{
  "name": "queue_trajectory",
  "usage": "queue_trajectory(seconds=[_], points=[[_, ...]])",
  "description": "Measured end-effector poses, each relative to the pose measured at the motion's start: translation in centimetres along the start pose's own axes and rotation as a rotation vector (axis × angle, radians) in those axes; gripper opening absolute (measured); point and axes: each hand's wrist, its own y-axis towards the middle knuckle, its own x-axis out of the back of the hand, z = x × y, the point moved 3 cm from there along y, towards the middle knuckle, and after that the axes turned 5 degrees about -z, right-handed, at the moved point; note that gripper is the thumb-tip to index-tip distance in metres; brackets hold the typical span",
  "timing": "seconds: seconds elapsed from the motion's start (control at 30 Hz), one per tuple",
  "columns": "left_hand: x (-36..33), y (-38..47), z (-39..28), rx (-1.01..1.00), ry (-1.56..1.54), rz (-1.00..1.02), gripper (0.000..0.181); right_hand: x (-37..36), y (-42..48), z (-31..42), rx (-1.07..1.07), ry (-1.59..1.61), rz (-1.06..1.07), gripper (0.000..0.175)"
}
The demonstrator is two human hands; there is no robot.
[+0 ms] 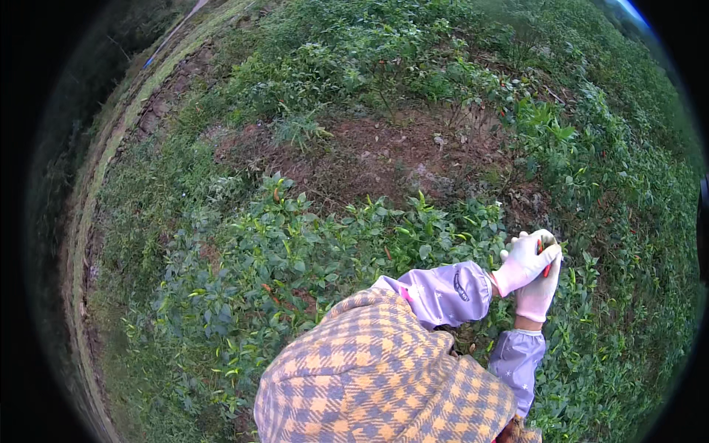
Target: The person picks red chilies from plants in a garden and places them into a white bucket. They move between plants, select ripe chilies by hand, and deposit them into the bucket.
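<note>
My left hand [522, 264], in a white glove with a pink cuff and a lilac sleeve cover, reaches across from the left and overlaps my right hand [541, 289], gloved alike. Red chili peppers [547, 271] show between the two hands and seem to lie in the curled right hand. The left fingers touch or cover them; their exact grip is hidden. Both hands are just above the leaves of chili plants [424, 232], which bear green and yellowish pods. A yellow and grey checkered hat [365, 371] fills the bottom middle.
Dense green plants [626, 183] with scattered red pods stand on the right, more foliage [343, 61] beyond. A strip of reddish-brown soil [376, 149] crosses the middle. At the far left a grassy edge [105, 160] curves beside dark ground.
</note>
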Motion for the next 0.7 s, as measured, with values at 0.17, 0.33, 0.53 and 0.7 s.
queue_trajectory(seconds=[0.17,0.33,0.53,0.7], points=[[-1.4,-6.0,-3.8,-0.238,0.38,-0.089,0.024,-3.3,-4.5,-3.0,0.287,-0.757,-0.105,0.054],[0.4,-5.5,-5.3,-0.31,0.347,-0.027,0.021,-3.6,-4.7,-4.2,0.304,-0.691,-0.264,0.053],[1.2,-3.8,-6.3,-0.558,0.264,-0.083,0.019,-3.8,-5.7,-4.0,0.554,-0.878,-0.407,0.048],[2.1,-2.8,-6.7,-0.592,0.276,0.037,0.019,-3.9,-5.7,-4.8,0.782,-1.062,-0.564,0.047]])
